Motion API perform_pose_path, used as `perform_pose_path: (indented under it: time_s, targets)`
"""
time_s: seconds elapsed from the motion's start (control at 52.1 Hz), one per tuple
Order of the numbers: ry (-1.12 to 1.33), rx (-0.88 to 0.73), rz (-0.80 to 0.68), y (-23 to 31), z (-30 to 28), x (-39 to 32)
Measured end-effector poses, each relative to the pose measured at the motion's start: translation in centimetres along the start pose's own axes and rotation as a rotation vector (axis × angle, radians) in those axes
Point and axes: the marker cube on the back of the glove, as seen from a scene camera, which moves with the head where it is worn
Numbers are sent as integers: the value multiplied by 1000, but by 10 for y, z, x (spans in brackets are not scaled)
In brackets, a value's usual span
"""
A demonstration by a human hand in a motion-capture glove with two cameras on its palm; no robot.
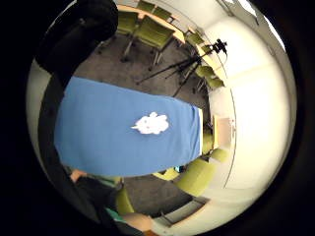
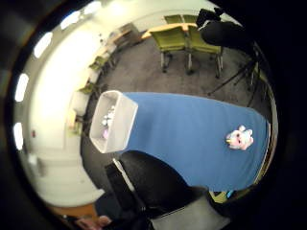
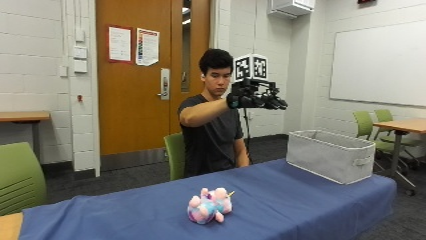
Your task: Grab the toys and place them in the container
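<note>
So the plush toy (image 3: 210,205) is closest to the outside camera, a pink-and-blue unicorn-looking thing lying on its side on the blue tabletop (image 3: 299,200), long axis roughly along the table's length. Nothing else is near it. Further along, at the far end of the tabletop, sits the grey fabric container (image 3: 331,155), well apart from the toy; the thumb side palm view shows a few small things already in it, too small to name.

The gloved right hand (image 3: 256,100) is raised at face height, out over the tabletop between toy and container. So the toy lies down below the grip and off toward the person's right, and the hand has to drop and swing that way. Honestly can't tell how far the fingers are open, the rig covers them, though it looks like it holds nothing.

Two papers hang on the door (image 3: 143,75), text unreadable. No brands visible.
</note>
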Motion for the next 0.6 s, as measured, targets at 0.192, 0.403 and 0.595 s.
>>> perform_pose_path:
  time_s: [0.192,0.403,0.595]
  targets:
    - [36,-28,135,1,64,94]
    - [-17,-143,206,7,163,147]
    - [-46,-269,241,17,235,166]
